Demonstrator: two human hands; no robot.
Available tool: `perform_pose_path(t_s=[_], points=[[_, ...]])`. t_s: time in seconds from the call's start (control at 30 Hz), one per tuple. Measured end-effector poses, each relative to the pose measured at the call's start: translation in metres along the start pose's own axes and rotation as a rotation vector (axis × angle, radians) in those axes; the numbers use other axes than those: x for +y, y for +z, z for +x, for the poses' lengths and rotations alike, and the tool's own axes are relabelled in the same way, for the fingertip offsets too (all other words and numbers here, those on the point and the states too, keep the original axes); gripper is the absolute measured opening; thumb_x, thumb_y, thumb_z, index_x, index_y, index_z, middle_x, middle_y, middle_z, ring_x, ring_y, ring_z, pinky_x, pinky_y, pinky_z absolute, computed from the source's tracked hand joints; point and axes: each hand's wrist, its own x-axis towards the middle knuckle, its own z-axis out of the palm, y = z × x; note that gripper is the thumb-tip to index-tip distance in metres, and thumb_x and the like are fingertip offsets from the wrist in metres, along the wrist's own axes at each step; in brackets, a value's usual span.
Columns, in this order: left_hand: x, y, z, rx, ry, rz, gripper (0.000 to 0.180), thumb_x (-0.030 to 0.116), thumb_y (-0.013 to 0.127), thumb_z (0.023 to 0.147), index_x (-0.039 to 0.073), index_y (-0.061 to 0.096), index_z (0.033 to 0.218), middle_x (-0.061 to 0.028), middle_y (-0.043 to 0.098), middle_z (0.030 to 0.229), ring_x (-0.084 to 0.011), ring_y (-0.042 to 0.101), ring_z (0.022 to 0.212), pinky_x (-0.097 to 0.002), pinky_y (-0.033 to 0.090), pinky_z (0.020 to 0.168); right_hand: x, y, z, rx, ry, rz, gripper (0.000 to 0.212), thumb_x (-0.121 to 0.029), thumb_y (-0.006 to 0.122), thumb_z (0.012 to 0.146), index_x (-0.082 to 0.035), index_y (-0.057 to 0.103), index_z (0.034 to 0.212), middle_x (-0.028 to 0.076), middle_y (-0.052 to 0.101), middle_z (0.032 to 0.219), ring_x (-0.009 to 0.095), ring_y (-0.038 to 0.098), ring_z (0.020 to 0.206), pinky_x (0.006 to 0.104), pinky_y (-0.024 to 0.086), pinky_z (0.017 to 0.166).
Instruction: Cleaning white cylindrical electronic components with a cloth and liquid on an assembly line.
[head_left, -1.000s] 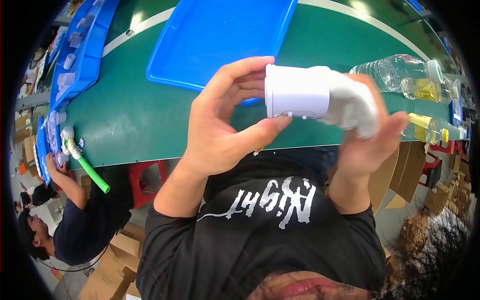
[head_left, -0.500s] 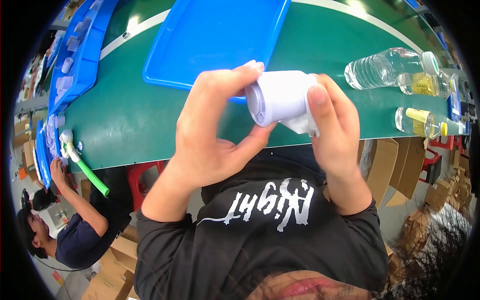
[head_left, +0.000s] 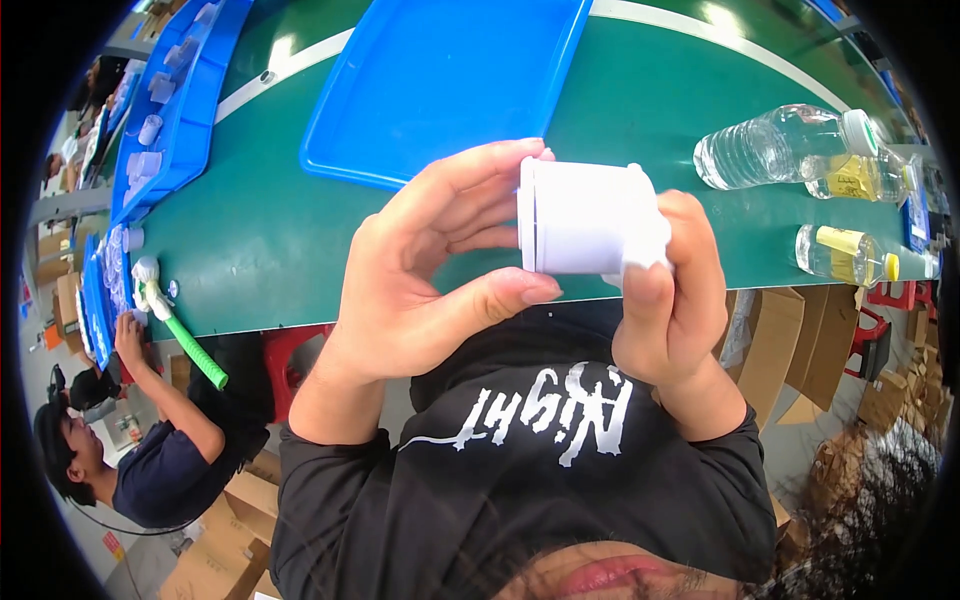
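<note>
Above the near edge of the green table [head_left: 250,270], a white plastic cylinder with a rimmed end [head_left: 585,215] lies on its side in the air. My left hand [head_left: 430,255] grips its rimmed left end, thumb below and fingers above and behind. At the other end my right hand [head_left: 680,290] pinches a crumpled white cloth or tissue [head_left: 648,240] against the cylinder. That end's face is hidden by the cloth and fingers.
A blue tray [head_left: 430,100] lies beyond my hands. Clear bottles [head_left: 770,148] lie at the right, one with a yellow cap [head_left: 845,255]. Left are a blue bin [head_left: 190,130] of small white parts, a green-handled tool [head_left: 190,345] and a co-worker [head_left: 150,470].
The cylinder has turned so its rimmed end faces left rather than toward me. My right hand has moved down with the cloth, its fingers now curled over the right end.
</note>
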Motion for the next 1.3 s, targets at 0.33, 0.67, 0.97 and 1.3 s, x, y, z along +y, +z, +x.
perform_pose_path(t_s=[0.33, 0.67, 0.97, 1.3], points=[[-0.002, 0.006, -0.001, 0.083, 0.077, 0.241, 0.072, -0.005, 0.075, 0.072, -0.007, 0.042, 0.136, -0.0260, 0.051, 0.135, -0.0295, 0.055, 0.123, -0.0380, 0.045, 0.102, -0.002, -0.001, 0.000, -0.038, 0.288, 0.139, 0.029, -0.026, 0.046, 0.103, 0.001, 0.056, 0.100, 0.004, 0.056, 0.093, 0.007, 0.048, 0.079, 0.0212, 0.038, 0.067], [0.012, 0.011, -0.009, 0.075, 0.080, 0.261, 0.063, -0.009, 0.071, 0.074, -0.010, 0.045, 0.131, -0.0264, 0.054, 0.132, -0.0301, 0.055, 0.123, -0.0381, 0.048, 0.100, -0.006, 0.002, -0.002, 0.018, 0.090, 0.105, 0.019, -0.018, 0.056, 0.098, 0.001, 0.058, 0.096, 0.008, 0.060, 0.087, 0.014, 0.053, 0.073, 0.0268, 0.043, 0.063], [0.011, -0.003, -0.005, -0.154, 0.556, 1.008, 0.055, -0.010, 0.074, 0.069, -0.005, 0.056, 0.121, -0.0304, 0.058, 0.123, -0.0381, 0.061, 0.113, -0.0399, 0.053, 0.092, 0.021, -0.015, 0.021, -0.234, 1.149, 1.069, 0.036, -0.033, 0.053, 0.099, 0.000, 0.062, 0.110, 0.006, 0.067, 0.095, 0.010, 0.065, 0.078, 0.0241, 0.053, 0.067], [0.003, 0.006, -0.012, 0.124, 0.115, 0.340, 0.061, -0.004, 0.076, 0.074, -0.007, 0.050, 0.129, -0.0156, 0.060, 0.125, -0.0253, 0.063, 0.111, -0.0364, 0.054, 0.092, -0.015, -0.017, 0.007, -0.157, -0.243, -0.458, 0.052, -0.043, 0.054, 0.095, 0.002, 0.056, 0.121, 0.013, 0.061, 0.117, 0.028, 0.055, 0.113, 0.0412, 0.043, 0.094]])
